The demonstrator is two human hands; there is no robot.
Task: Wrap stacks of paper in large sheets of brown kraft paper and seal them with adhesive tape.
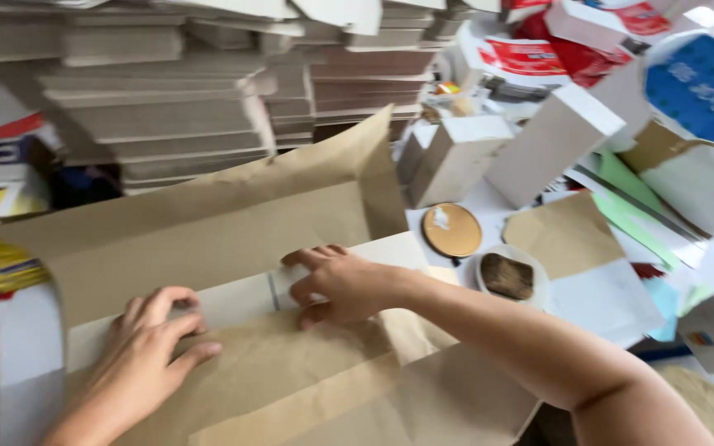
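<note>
We see 2 bare hands at work on a large sheet of brown kraft paper (233, 239) that lies across the near part of the surface (613, 306) and is folded up around a long white box (241, 301). The box lies flat in the middle of the sheet, running from left to right, with a paper flap standing up behind it and another flap lapped over its near side.

The left hand (154, 339) rests palm down on the left part of the box and the paper, its fingers spread and slightly curled, pinching nothing. The right hand (336, 281) lies on the right part of the box, fingers bent and pressing on its top, the thumb tucked at the near edge where the paper meets it; we cannot tell whether it grips the paper or only holds it down.

Just beyond the right hand lies a round brown lid (451, 230), and next to it a small white round dish (509, 277) with something dark brown in it. Behind the sheet rise stacks of flat grey cardboard (167, 107). To the right stand plain white boxes (464, 153), and farther right lie loose sheets of green, white and blue paper (634, 215).
</note>
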